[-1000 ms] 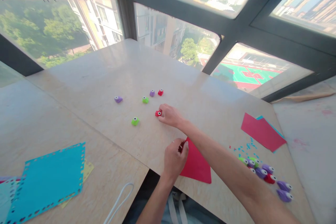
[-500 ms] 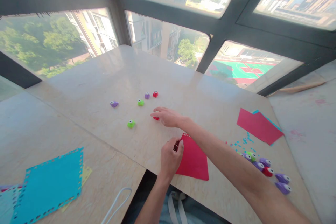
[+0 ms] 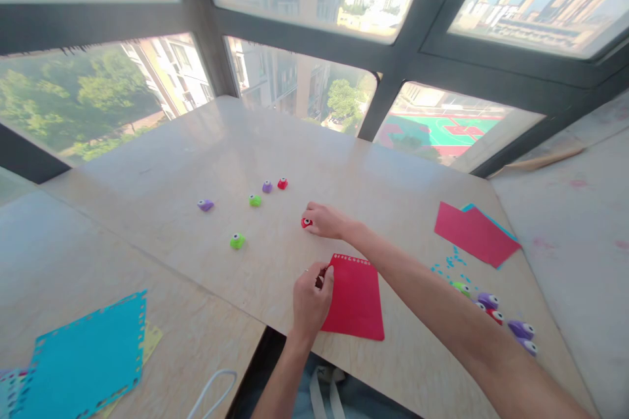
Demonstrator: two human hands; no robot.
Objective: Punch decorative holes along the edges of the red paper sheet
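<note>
So since half a second back, the right hand has pulled in a bit and the fingers that were stretched out flat are now curled down onto the small red paper punch, which has also ended up a little nearer the red sheet than it was. The fingertips pinch the punch where it sits on the beige table; it isn't lifted, as far as I can tell.

The left hand hasn't really changed: fingers closed in a tight pinch on the left edge of the red paper sheet, near its upper left corner. That sheet lies flat at the near edge of the table and has a row of little punched holes along its top edge.

Other stuff around: a green punch to the left of the red one, then farther back a purple punch, another green punch, a second purple punch and a red punch in a loose row. Off to the right there's a stack of red and blue paper, blue confetti bits, and a cluster of punches near the forearm. A blue sheet with punched edges lies bottom left.
</note>
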